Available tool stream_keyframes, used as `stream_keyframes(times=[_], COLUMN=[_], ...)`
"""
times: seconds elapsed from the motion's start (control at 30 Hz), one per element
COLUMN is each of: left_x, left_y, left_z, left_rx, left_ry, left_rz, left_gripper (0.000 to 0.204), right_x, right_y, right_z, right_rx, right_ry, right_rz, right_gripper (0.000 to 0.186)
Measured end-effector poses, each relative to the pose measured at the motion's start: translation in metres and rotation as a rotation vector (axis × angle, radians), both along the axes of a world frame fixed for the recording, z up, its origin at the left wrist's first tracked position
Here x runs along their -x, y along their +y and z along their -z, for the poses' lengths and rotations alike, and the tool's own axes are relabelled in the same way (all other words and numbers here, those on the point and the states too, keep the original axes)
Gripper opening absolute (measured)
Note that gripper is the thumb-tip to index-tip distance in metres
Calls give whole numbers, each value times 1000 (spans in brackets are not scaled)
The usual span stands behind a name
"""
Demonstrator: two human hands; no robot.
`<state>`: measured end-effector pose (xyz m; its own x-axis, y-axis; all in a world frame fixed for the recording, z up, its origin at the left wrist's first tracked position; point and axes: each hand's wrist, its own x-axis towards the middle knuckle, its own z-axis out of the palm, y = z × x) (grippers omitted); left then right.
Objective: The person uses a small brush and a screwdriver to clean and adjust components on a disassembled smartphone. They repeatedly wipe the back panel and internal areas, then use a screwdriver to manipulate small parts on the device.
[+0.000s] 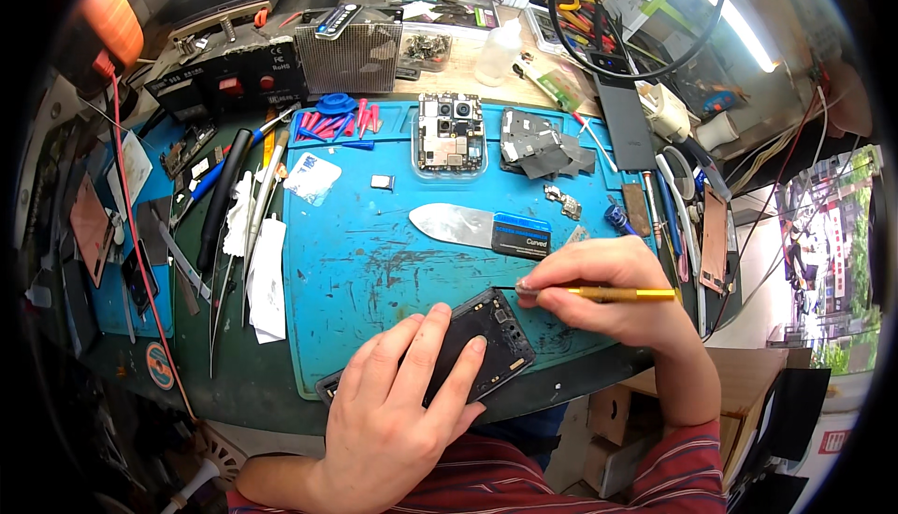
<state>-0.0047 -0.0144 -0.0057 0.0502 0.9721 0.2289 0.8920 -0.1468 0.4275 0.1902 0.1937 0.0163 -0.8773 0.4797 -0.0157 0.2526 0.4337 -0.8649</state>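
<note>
Sleeves, striped red, at lower edge. Left hand (393,411) laid flat, fingers spread, pressing down dark phone frame (486,341) at near edge of blue mat (374,252); frame tilted, far corner exposed past fingertips. Right hand (608,294) closed in pinch around gold tool (622,294), thumb and forefinger pressed together at its tip; tip touching frame's far right corner, handle pointing right. Just beyond, on mat: metal pry blade (454,224) with blue label. Farther back: small grey chip (382,181), white sticker (311,178), small metal bracket (564,202). At far edge of mat: circuit board with camera modules (451,132) in clear case, grey shield pieces (538,144) just right of it, red and blue picks (337,121) to left. Left of mat: tweezers (260,196), black-handled tools, white paper scraps (267,275). Past mat: black device with red buttons (234,74), metal grille box (348,56), clear bottle (496,51), black cable loop (636,18) at top right.
</note>
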Motion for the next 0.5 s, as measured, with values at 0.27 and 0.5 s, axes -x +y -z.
stream_keyframes(times=[0.27, 0.5], left_x=[-1, -1], left_y=[1, 1], left_z=[-1, 1], left_rx=[4, 0], left_ry=[-21, -17], left_rz=[0, 0], left_gripper=[67, 68], right_x=[-8, -6], right_y=[-10, -13], right_z=[9, 6], right_rx=[-44, -148], right_ry=[69, 55], right_rz=[77, 42], right_gripper=[14, 15])
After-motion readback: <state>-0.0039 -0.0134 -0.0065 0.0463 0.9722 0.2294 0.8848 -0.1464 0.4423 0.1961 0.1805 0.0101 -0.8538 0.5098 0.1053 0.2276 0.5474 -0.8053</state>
